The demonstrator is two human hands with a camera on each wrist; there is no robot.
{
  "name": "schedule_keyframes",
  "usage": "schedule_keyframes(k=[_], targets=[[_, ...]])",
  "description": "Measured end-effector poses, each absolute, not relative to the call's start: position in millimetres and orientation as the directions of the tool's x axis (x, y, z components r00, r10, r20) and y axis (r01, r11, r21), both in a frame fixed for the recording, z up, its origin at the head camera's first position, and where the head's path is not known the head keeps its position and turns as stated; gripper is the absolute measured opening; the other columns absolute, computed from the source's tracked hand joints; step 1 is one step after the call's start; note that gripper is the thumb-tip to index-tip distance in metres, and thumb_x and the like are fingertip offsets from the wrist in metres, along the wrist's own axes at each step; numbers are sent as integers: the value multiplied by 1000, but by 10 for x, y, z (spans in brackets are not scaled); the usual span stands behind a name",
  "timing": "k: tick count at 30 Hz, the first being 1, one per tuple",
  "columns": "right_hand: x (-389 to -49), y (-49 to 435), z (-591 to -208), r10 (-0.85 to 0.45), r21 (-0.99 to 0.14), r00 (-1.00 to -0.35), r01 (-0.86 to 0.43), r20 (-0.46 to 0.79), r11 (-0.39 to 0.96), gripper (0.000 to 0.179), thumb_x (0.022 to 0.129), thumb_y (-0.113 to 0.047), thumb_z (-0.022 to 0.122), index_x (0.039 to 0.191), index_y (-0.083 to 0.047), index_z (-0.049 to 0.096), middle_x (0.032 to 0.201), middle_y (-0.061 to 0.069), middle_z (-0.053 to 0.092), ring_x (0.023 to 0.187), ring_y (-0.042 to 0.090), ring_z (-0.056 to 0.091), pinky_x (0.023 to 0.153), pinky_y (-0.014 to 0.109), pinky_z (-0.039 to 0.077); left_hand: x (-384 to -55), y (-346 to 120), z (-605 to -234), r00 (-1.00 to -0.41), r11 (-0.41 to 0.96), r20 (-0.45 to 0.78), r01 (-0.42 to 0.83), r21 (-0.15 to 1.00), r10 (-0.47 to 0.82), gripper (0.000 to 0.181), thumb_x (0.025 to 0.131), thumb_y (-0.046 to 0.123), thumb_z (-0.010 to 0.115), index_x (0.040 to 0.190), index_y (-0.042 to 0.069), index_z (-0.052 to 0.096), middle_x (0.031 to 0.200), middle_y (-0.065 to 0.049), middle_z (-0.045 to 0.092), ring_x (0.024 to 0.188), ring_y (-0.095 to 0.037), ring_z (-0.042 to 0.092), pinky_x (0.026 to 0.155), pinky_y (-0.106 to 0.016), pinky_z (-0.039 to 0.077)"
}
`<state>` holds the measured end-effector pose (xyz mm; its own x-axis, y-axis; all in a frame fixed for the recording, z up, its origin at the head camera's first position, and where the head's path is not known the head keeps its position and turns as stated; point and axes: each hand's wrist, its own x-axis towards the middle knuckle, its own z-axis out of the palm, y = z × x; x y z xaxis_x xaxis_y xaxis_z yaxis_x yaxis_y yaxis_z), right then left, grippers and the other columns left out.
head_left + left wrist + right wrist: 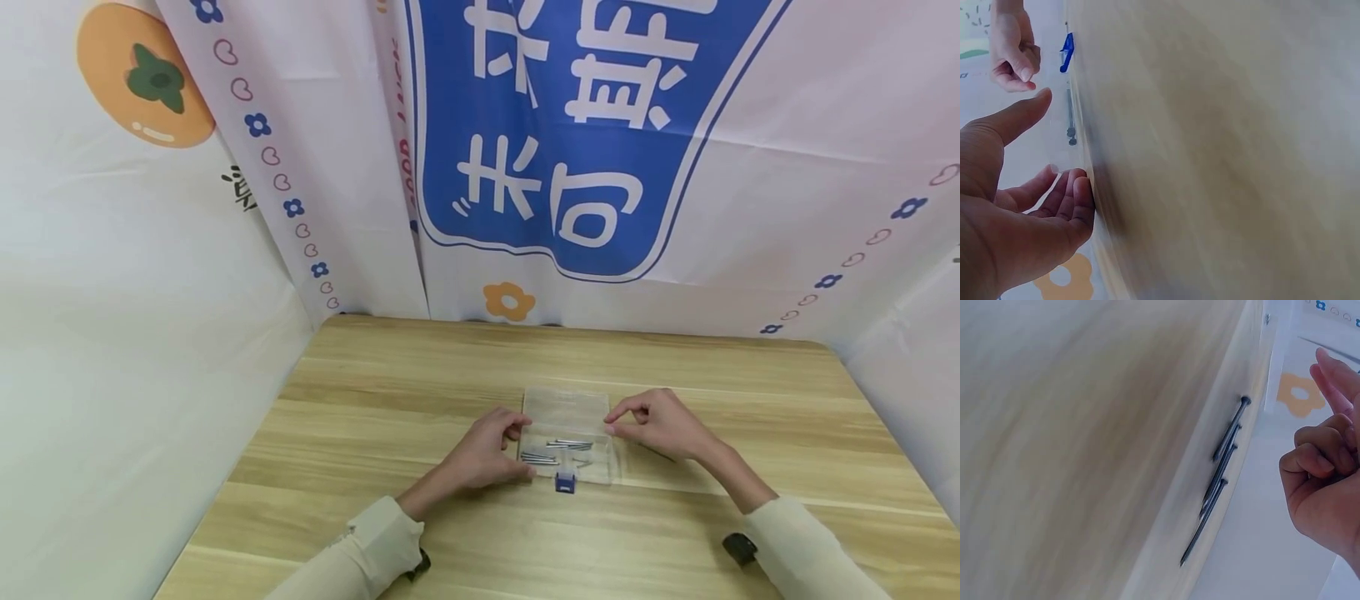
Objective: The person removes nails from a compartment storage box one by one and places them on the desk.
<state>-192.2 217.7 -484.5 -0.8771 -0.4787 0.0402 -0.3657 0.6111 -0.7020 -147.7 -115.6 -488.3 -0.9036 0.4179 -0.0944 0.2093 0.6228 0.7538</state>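
Note:
A small clear plastic box (603,474) with a blue latch (566,483) lies with its lid (566,407) opened toward the back. Metal nails (570,445) sit in its compartments. My left hand (491,450) holds the box's left end, thumb at the front corner and index finger beside the lid edge. In the left wrist view its bent fingers reach down beside the table. At the right side, my right hand (660,425) pinches the lid's edge between thumb and index finger. Its other fingers (1310,465) are curled in. Several loose nails (1210,487) lie near that hand.
The box stands on a wood-grain table (405,375). Behind the table hangs a white printed cloth (345,150) with a large blue sign and an orange flower (509,301). Similar cloth encloses both sides.

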Motion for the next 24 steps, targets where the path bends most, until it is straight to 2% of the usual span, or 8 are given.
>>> schedule_keyframes(k=[13, 24], targets=[[-1880, 1940, -4845, -527, -732, -850, -357, -4, 580, 8, 94, -21, 83, 100, -16, 85, 53, -14, 33, 48, 1, 26, 50, 17, 28, -1496, -1124, -4861, -907, 626, -121, 177, 760, 404, 69, 81, 21, 96, 140, 3, 64, 125, -8, 66, 111, -21, 61, 92, -31, 52], [-1859, 1874, -4886, -549, -699, -836, -399, 10, 594, 5, 91, -17, 86, 96, -18, 86, 51, -15, 34, 47, 0, 25, 51, 17, 28, -1500, -1128, -4856, -904, 601, -125, 164, 782, 409, 71, 79, 12, 96, 142, 4, 64, 126, -9, 65, 116, -23, 61, 99, -37, 54]])
